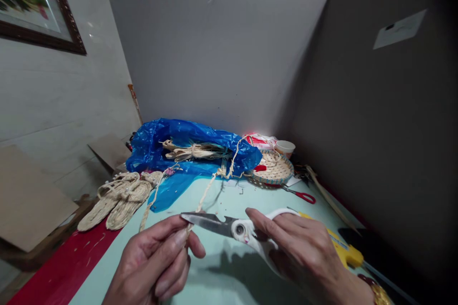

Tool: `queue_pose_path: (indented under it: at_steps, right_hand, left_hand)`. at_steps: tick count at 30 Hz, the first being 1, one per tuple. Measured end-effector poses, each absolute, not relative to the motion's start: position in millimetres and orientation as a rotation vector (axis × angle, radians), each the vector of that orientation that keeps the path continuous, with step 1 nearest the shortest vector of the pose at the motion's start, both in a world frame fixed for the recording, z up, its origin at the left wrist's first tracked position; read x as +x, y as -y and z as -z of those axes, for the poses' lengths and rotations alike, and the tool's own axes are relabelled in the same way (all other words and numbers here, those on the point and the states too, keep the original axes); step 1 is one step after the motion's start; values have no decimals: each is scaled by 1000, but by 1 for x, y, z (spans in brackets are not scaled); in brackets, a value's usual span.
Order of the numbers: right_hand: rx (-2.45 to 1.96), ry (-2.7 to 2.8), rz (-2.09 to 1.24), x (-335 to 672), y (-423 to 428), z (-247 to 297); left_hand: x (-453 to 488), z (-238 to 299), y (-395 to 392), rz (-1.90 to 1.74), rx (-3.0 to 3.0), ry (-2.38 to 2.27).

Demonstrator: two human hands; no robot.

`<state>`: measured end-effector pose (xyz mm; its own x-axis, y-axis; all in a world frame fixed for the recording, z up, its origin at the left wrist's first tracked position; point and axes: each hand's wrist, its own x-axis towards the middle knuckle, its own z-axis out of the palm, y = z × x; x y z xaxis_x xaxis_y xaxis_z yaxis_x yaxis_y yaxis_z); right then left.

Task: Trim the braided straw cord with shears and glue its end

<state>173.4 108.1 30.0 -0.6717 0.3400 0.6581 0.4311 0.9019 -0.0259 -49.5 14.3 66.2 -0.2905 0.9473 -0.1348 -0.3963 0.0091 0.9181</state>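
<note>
The left hand (157, 259) pinches a braided straw cord (204, 196) between thumb and fingers. The right hand (304, 243) grips the white-handled scissors (240, 230), fingers wrapped around the handles. The blades point left and lie across the cord at the left fingertips (whether they enclose it cannot be determined). The cord extends to the far side, by the blue plastic bag (186, 128). Straw sandals (125, 195) rest at left; a woven basket (277, 167) sits far right.
</note>
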Motion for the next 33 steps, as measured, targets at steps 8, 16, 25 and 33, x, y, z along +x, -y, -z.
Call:
queue_pose_path:
  at_steps: [8, 16, 25, 33]
  right_hand:
    - [-608, 2239, -252, 175, -112, -31]
    - [-645, 2441, 41, 180, -118, -34]
    - [-520, 2409, 271, 182, -118, -38]
    - [-486, 2394, 337, 181, -118, -39]
  left_hand:
    - [-52, -64, -17, -1536, 697, -1223]
    - [-52, -64, -15, -1573, 738, -1227]
    - [-55, -65, -14, -1524, 749, -1214]
    - [-62, -68, -13, -1426, 837, -1219]
